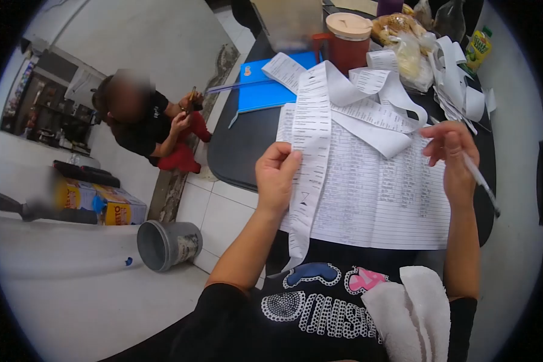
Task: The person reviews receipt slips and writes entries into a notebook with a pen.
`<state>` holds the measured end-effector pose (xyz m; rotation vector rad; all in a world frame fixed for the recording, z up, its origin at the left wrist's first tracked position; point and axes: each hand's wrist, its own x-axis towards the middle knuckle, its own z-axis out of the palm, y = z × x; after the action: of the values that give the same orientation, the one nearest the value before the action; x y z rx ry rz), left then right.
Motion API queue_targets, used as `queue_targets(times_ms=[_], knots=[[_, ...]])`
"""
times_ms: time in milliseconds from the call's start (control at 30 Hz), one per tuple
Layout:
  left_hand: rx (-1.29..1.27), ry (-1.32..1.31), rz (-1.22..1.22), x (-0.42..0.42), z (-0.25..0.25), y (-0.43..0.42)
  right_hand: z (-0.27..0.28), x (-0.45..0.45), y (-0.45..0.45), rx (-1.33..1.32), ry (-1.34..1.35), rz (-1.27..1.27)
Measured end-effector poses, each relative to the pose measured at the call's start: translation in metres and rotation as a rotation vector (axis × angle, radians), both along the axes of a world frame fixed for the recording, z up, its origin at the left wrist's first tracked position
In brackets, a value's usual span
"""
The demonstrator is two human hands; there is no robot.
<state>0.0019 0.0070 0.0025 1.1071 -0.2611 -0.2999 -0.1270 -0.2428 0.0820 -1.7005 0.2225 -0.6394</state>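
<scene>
Between the thumb and fingers of my left hand (276, 175) is the edge of a long printed paper strip (311, 139), which hangs down past the table's front edge. My right hand (455, 154) is raised over the right side of the written sheets, with a pen (479, 176) held in it, pointing down to the right. Under both hands lie ruled sheets (356, 199) filled with columns of handwriting. The strip's far part loops and curls over the top of the sheets.
Behind the sheets are a blue folder (265, 90), a red lidded mug (349, 45), bagged food (407, 60), more curled paper strips (455, 78) and a green-labelled pack (478, 49). Another person (142, 117) is at the left, near a grey bucket (169, 244).
</scene>
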Motion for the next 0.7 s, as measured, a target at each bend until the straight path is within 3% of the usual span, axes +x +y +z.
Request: queue_targets(times_ms=[100,167,233,700], knots=[[-0.024,0.011,-0.029,0.0,0.002,0.004,0.006,0.021,0.048,0.022,0.155,0.202],[-0.035,0.019,-0.049,0.001,0.002,0.004,-0.002,0.04,0.071,-0.107,0.244,0.229],[-0.049,0.032,-0.057,0.001,0.003,0.004,-0.011,0.057,0.091,-0.003,0.177,0.261],[-0.098,0.112,-0.075,0.002,0.009,0.005,-0.026,0.086,0.097,0.05,0.154,0.261]])
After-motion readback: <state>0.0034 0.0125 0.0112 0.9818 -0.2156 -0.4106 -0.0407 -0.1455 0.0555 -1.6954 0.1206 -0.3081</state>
